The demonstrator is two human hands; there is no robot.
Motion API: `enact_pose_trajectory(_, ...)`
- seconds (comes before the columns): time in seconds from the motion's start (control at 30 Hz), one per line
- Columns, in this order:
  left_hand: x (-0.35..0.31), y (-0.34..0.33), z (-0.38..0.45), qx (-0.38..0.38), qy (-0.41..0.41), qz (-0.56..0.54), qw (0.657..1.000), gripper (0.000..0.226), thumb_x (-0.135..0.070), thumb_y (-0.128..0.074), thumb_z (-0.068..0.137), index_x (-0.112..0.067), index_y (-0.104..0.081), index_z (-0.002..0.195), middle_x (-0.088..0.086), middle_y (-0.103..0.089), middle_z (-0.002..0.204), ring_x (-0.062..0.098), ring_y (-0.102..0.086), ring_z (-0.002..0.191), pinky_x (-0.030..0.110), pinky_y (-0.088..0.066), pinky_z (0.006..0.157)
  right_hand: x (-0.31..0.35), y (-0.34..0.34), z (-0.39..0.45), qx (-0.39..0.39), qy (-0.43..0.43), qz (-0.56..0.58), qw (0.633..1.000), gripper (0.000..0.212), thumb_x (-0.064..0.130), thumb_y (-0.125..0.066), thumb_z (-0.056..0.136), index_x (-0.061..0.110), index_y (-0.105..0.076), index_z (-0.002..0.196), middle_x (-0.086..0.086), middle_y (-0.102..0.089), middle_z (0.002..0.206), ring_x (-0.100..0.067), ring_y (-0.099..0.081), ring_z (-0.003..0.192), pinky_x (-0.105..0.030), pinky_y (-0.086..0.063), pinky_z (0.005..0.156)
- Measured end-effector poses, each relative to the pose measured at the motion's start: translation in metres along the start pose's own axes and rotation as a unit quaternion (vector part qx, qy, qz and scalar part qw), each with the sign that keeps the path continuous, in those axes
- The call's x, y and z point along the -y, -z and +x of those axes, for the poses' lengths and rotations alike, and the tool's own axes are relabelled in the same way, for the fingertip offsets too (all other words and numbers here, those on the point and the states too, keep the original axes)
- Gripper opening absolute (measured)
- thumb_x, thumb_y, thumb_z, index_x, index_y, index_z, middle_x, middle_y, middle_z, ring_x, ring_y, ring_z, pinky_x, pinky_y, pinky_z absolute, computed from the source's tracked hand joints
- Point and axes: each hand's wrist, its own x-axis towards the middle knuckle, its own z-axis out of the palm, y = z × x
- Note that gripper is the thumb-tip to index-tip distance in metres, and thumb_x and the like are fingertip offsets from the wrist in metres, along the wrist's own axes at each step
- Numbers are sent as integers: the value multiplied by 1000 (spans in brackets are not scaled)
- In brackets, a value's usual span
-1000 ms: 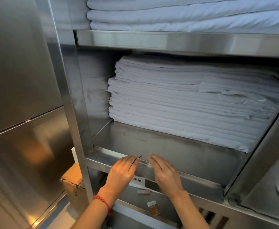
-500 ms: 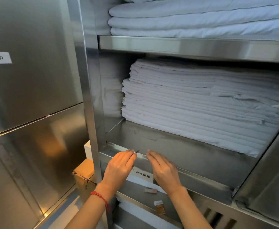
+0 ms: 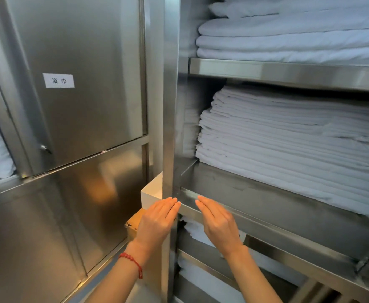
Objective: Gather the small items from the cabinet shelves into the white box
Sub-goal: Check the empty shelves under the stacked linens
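far left of the hands is a closed steel door (image 3: 76, 84) with a paper label (image 3: 58, 80). the white box (image 3: 152, 194) sits just up and left of the left hand (image 3: 157, 223), on a cardboard box (image 3: 134, 224), half hidden by the cabinet post. left hand is flat, fingers straight, holding nothing as far as i can see, fingertips at the shelf lip (image 3: 255, 217). right hand (image 3: 219, 221) is the same, just beside it. folded sheets (image 3: 288, 145) are stacked above and behind. looks like they're between pickups; no small item is visible, so next up is probably finding one and pinching it.
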Motion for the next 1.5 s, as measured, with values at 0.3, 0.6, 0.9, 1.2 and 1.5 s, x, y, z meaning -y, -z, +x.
enact_pose_trajectory(0.3, 54, 54, -38, -52, 23, 44, 997, 36, -17, -84, 57, -3, -75, 89, 11, -73, 89, 22, -72, 81, 33, -56, 73, 72, -28, 43, 20, 24, 47, 998, 43, 11, -31, 102, 0, -72, 99, -13, -71, 103, -23, -70, 91, -32, -58, 75)
enact_pose_trajectory(0.6, 110, 101, -82, -77, 45, 104, 991, 18, -17, -62, 87, -4, -75, 91, 10, -73, 89, 21, -72, 82, 31, -49, 81, 142, -64, 77, 1, 36, 82, 996, 23, 0, -57, 84, 0, -71, 101, -14, -71, 102, -23, -70, 92, -34, -58, 75)
enact_pose_trajectory(0.9, 160, 149, -125, -66, 68, 153, 984, 13, -6, -70, 80, -3, -75, 92, 11, -73, 90, 21, -71, 82, 33, -56, 77, 210, -106, 104, 10, 44, 158, 986, 23, 7, -51, 94, 4, -72, 103, -11, -71, 106, -21, -70, 94, -26, -52, 82)
enact_pose_trajectory(1.2, 191, 187, -158, -54, 120, 208, 969, 25, -3, -80, 66, -2, -74, 91, 12, -73, 88, 22, -71, 81, 32, -55, 77, 259, -145, 139, -28, 105, 212, 971, 44, 15, -30, 102, 3, -72, 102, -11, -71, 104, -20, -69, 95, -24, -46, 88)
enact_pose_trajectory(1.5, 247, 207, -181, -80, 150, 312, 935, 17, -3, -58, 83, -2, -74, 90, 10, -71, 89, 23, -69, 84, 30, -50, 82, 306, -205, 185, -75, 149, 294, 941, 49, 14, -27, 103, 1, -73, 97, -13, -71, 101, -22, -70, 90, -25, -51, 84)
